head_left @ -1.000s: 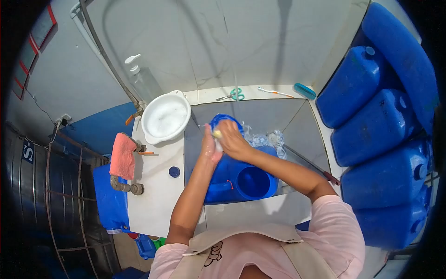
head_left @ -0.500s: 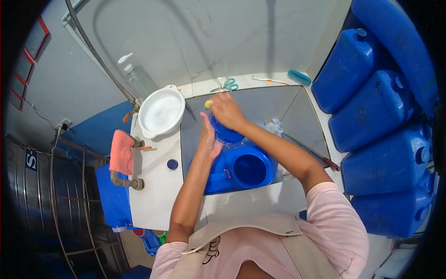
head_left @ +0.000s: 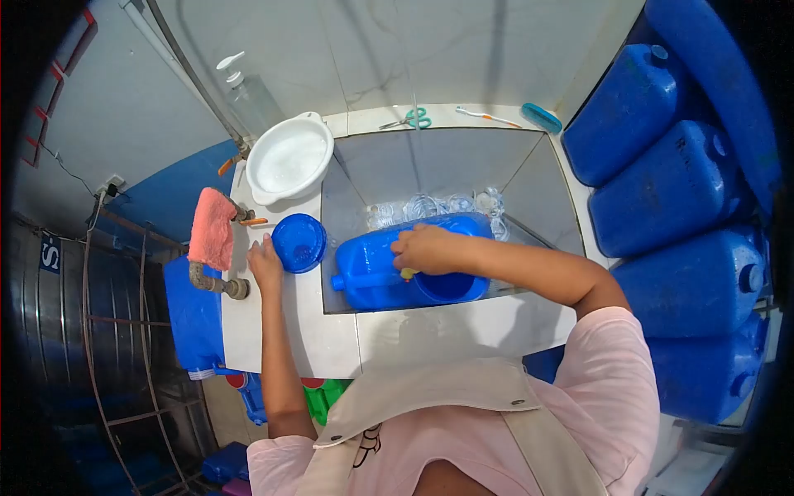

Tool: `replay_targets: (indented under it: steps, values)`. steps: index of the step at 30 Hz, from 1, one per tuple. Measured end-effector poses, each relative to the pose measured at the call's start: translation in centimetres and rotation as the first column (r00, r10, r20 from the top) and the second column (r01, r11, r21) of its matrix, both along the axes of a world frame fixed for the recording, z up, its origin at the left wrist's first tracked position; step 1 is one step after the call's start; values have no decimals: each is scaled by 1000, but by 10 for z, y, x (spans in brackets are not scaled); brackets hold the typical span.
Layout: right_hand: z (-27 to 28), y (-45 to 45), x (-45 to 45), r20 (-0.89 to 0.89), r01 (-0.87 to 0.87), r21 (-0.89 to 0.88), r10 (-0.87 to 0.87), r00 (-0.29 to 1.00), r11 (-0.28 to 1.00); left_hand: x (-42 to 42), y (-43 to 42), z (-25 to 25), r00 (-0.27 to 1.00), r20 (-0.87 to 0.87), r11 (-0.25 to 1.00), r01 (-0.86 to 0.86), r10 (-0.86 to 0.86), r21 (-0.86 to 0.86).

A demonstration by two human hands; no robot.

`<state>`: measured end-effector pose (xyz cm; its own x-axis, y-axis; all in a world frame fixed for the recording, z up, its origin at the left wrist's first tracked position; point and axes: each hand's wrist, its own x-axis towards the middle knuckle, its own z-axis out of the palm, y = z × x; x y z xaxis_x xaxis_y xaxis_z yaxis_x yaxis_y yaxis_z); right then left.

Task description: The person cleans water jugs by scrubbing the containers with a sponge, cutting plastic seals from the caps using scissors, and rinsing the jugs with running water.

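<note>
My right hand [head_left: 434,250] is closed on a small yellow sponge [head_left: 408,273], over the wide opening of a blue water jug [head_left: 372,266]. The jug lies on its side in the grey sink basin [head_left: 372,165]. On the white counter to the left, my left hand [head_left: 265,266] has its fingers apart at the left edge of a round blue lid [head_left: 299,243]. The lid rests flat, hollow side up. Clear plastic pieces [head_left: 426,205] lie in the basin behind the jug, and a thin stream of water falls there.
A white basin [head_left: 289,161] stands behind the lid, beside a pump bottle [head_left: 252,103]. Green-handled scissors [head_left: 416,118], a toothbrush [head_left: 488,116] and a blue brush [head_left: 542,117] line the back ledge. Blue containers [head_left: 662,198] crowd the right side. A pink cloth [head_left: 212,227] hangs on the left pipe.
The blue lid has gone from my hands above the sink to the left counter, with my left hand beside it. My right hand has come down to the jug's opening with the sponge.
</note>
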<state>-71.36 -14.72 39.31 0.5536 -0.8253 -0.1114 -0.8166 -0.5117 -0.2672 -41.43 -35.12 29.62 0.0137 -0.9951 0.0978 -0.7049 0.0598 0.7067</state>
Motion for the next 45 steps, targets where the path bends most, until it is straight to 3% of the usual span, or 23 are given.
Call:
replay_targets:
  steps: [1,4,6,8,9,11,15,17,19,21,25,27,28,30,31,33,35,36,39,41,43,44,45]
  values:
    - [3,-4,-6,-8,-6,-8,6,1000,1000,-2,5,-1,949,308,965,17,67,-260]
    - [5,-20,-39,9,-48,-47,49,999,998,-45,58,53,909,145,840,416,-390,-350]
    - [10,-26,-54,28,-23,-60,24,999,998,-82,85,64,593,205,561,805,-779,-194]
    - [16,-34,-76,103,-9,-72,17,995,997,-124,103,54,297,270,272,954,-916,-126]
    - [20,-38,-92,96,-2,-75,9,995,997,-141,103,54,291,271,264,955,-917,-133]
    - [27,-36,-126,126,371,50,-375,919,927,-173,94,54,372,402,448,887,-837,114]
    - [3,-30,-182,427,586,231,-622,656,777,-204,81,50,557,298,585,811,-775,5]
    - [-76,-29,-187,750,905,-152,-550,367,397,-218,76,40,619,200,634,774,-759,12]
    - [-75,-29,-120,675,882,-469,-622,397,54,-233,78,37,678,97,683,729,-729,41]
    - [-65,-26,-72,366,823,-363,-745,558,437,-244,85,40,742,-18,736,667,-670,118]
    - [-52,-54,-110,433,718,-470,-574,695,514,-243,85,46,759,-26,749,647,-650,146]
    - [-60,-69,-157,579,908,-363,-713,397,211,-245,85,41,767,-55,762,641,-639,91]
    - [-60,-71,-150,583,907,-368,-708,397,205,-249,81,44,766,-52,761,643,-641,82]
    - [-70,-66,-111,568,776,-565,-550,613,280,-258,80,45,806,12,802,588,-592,103]
    - [-67,-55,-94,491,664,-600,-450,746,445,-260,78,47,807,11,803,586,-591,109]
    - [-56,-51,-84,456,597,-549,-389,800,585,-265,69,55,823,-138,757,563,-551,331]
    - [-57,-54,-110,578,722,-535,-434,691,438,-260,64,33,796,-52,766,595,-602,242]
    - [-76,-65,-129,671,865,-463,-562,484,192,-257,70,33,784,-27,769,613,-620,182]
    - [-68,-76,-178,774,950,-304,-564,287,66,-246,93,48,747,2,746,663,-664,53]
    - [-13,-73,-192,760,790,210,-604,238,576,-243,106,60,660,20,657,744,-751,126]
    - [-4,-90,-198,466,549,-6,-483,741,836,-244,119,67,612,62,615,782,-789,99]
    - [19,-83,-165,202,576,234,-619,759,783,-244,126,70,538,146,548,835,-830,38]
    - [27,-76,-136,-62,411,178,-407,911,894,-246,130,72,463,233,471,882,-855,-22]
